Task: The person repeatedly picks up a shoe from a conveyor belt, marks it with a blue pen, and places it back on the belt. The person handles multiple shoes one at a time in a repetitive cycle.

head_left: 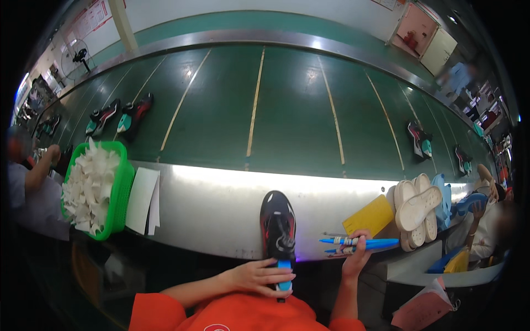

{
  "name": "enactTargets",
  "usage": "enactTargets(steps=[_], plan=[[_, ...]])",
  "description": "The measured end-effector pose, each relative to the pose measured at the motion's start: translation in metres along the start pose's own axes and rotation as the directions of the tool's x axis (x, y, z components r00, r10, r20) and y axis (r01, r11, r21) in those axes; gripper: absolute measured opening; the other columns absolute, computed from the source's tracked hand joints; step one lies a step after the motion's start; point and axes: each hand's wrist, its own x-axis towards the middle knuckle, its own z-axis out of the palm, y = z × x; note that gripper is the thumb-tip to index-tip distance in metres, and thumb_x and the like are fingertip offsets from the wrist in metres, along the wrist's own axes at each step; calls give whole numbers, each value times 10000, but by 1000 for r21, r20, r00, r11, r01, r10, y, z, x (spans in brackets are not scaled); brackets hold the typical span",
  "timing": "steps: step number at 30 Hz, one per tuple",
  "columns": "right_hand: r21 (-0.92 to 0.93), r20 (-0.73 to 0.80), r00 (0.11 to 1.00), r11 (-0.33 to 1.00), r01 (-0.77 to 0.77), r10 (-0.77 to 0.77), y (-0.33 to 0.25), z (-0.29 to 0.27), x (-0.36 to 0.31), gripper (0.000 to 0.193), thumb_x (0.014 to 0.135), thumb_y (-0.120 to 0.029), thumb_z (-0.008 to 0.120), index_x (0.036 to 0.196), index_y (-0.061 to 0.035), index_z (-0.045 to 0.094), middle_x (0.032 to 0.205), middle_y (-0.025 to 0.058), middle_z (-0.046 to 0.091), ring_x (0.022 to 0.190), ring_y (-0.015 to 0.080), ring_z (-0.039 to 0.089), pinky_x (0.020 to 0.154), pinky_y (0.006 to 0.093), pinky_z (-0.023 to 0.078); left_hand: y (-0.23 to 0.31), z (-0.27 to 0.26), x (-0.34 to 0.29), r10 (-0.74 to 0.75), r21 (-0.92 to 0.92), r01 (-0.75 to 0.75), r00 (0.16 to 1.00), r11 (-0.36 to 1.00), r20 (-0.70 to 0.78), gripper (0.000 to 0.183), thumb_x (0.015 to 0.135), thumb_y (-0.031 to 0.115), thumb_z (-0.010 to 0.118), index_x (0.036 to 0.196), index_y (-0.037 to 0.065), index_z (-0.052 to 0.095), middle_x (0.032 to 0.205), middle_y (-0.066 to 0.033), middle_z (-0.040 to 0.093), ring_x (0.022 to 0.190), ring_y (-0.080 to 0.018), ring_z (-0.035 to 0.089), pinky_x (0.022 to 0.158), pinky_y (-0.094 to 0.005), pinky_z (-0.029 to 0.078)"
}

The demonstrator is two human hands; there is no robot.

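Note:
A black shoe with red sides [277, 218] rests on the metal ledge in front of me, toe pointing away. At its near end a bright blue part [284, 270] shows. My left hand [264, 277] lies across that end with its fingers curled round it; the underside of the grip is hidden. To the right, my right hand [360, 254] is closed round two blue pen-like tools [381, 243] with pale wrapping near their pointed ends. The tips point left, above the ledge, and the thicker blue ends stick out to the right.
A green basket [126, 190] of white paper scraps and white sheets [142, 201] sit at left. At right are a yellow card [369, 215] and stacked cream shoe soles [418, 208]. More shoes [135, 116] stand on the green conveyor belt [292, 110]. Co-workers sit on both sides.

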Motion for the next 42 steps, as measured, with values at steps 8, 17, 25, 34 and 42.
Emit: enactTargets(steps=[8, 17, 25, 34, 42], plan=[[197, -111, 985, 974, -108, 131, 40, 8, 7, 280, 923, -333, 378, 814, -87, 453, 675, 19, 427, 489, 91, 457, 426, 204, 354, -79, 2, 19, -135, -406, 165, 986, 899, 101, 617, 596, 268, 802, 1150, 212, 535, 1329, -137, 381, 1174, -326, 433, 939, -426, 400], [346, -226, 968, 938, -23, 107, 46, 57, 14, 275, 934, -324, 363, 806, -90, 430, 644, 8, 387, 543, 81, 431, 469, 196, 348, -178, -27, 131, -493, -516, 408, 870, 754, -33, 574, 839, 286, 580, 1326, 65, 371, 1406, -148, 297, 1316, -290, 263, 1067, -379, 231], [399, -165, 960, 905, -145, 227, 62, 43, 14, 284, 941, -311, 352, 812, -74, 442, 633, 23, 409, 547, 94, 432, 487, 214, 369, -40, -153, 182, -77, -860, -168, 970, 481, -233, 615, 853, 501, 430, 1151, -28, 533, 1172, -214, 514, 1184, -343, 415, 1033, -474, 233], [386, -77, 963, 898, -212, 260, 56, 48, 10, 294, 951, -312, 349, 806, -75, 445, 640, 27, 420, 558, 96, 435, 491, 214, 368, 20, -143, 178, -55, -888, -392, 908, 241, -416, 615, 842, 560, 446, 1034, 9, 640, 1271, -389, 311, 1246, -482, 271, 1031, -555, 136], [392, -39, 961, 889, -236, 272, 56, 43, 7, 287, 952, -312, 348, 810, -83, 448, 619, 20, 421, 561, 88, 426, 484, 208, 364, 28, -130, 158, 7, -876, -446, 892, 182, -453, 681, 800, 604, 479, 1007, -24, 643, 1342, -398, 185, 1297, -510, 137, 1021, -600, 29]])
